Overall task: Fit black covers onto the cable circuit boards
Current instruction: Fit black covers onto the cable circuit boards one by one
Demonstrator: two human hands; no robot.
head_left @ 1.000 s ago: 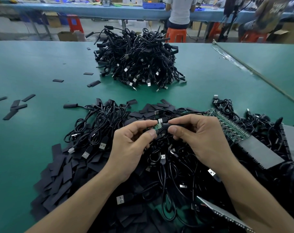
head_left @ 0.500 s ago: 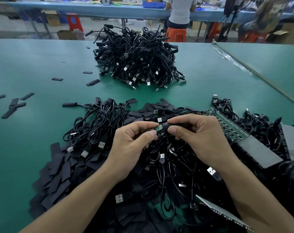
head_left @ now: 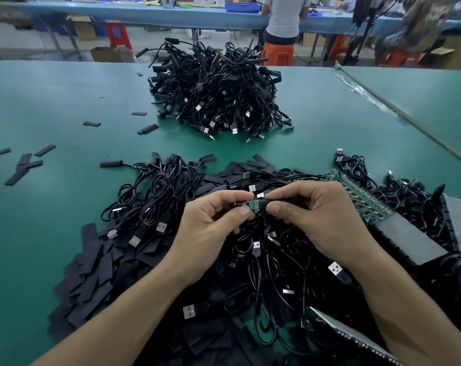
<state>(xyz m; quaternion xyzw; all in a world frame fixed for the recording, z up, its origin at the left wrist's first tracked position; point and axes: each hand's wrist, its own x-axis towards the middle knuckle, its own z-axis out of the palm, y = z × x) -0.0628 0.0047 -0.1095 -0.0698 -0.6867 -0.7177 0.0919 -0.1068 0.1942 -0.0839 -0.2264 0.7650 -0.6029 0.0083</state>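
My left hand (head_left: 211,228) pinches a small green circuit board (head_left: 252,205) at the end of a black cable, thumb below and fingers above. My right hand (head_left: 314,217) grips a black cover (head_left: 266,203) that sits partly over the board's right end. Both hands hover above a tangle of black USB cables (head_left: 155,196). Loose flat black covers (head_left: 92,270) lie heaped at the lower left. A strip of joined green circuit boards (head_left: 361,196) lies just right of my right hand.
A large pile of black cables (head_left: 219,96) sits further back on the green table (head_left: 52,101). A few stray covers (head_left: 23,165) lie at the left. A grey-topped black tray (head_left: 409,239) is at the right. People sit at a blue bench behind.
The black cover has slid a little further left over the green board; both hands stay in nearly the same place.
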